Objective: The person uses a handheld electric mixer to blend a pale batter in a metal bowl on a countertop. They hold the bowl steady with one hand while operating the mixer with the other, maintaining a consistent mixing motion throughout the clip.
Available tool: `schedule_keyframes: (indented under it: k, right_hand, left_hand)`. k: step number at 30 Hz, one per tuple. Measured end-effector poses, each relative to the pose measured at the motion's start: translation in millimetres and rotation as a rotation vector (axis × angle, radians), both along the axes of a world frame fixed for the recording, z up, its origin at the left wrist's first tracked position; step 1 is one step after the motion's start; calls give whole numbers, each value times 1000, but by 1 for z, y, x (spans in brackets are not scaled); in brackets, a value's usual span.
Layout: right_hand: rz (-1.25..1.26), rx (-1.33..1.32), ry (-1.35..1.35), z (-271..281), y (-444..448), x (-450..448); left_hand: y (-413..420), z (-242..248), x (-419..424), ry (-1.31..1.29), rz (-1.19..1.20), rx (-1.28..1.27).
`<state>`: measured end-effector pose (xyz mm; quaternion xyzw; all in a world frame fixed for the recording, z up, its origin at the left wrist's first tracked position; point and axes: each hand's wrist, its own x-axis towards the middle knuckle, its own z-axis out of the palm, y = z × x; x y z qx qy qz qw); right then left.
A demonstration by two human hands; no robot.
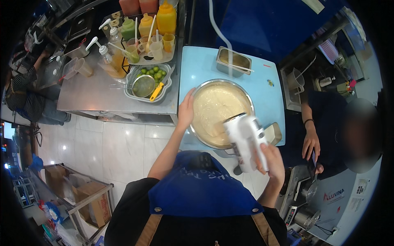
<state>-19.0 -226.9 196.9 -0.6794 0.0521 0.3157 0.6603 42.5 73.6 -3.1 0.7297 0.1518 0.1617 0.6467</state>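
Note:
A large metal bowl (251, 97) holds pale yellow, creamy batter (212, 107) and stands near the front of a light blue chest lid. My left hand (186, 109) rests against the bowl's left rim. In my right hand (272, 160) is a white electric hand mixer (246, 138), gripped by its handle and tilted over the right front of the bowl. The mixer is blurred, and its beaters cannot be made out clearly. Behind the bowl stands a rectangular steel container (235, 68) with a thin utensil lying across it. A small rectangular container (273, 133) sits right of the mixer.
At left, a steel counter (89, 95) carries a basket of limes (154, 73) with a strainer and yellow-handled knife (158, 89), pump bottles (109, 60), squeeze bottles (166, 18) and measuring cups. A co-worker (326, 132) stands close at right; another person (27, 89) is far left.

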Motion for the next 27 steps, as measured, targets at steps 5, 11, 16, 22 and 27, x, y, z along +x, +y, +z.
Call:
schedule_keyframes:
  k: [5,11,16,22,27]
  right_hand:
    - [-257,111,-105,-32,21,1]
    - [-3,217,40,-28,1,-22]
    - [-248,145,-75,-31,-2,-30]
    - [-127,107,-64,-39,-2,-47]
    - [-280,137,-134,-35,-11,-45]
  left_hand:
    - [-1,-1,3,-33,16,-1]
    - [-1,0,0,0,-7,-59]
    - [0,1,1,-20,-11,-28]
    - [0,3,1,17,-16,-63]
    - [1,6,1,35,-25,-63]
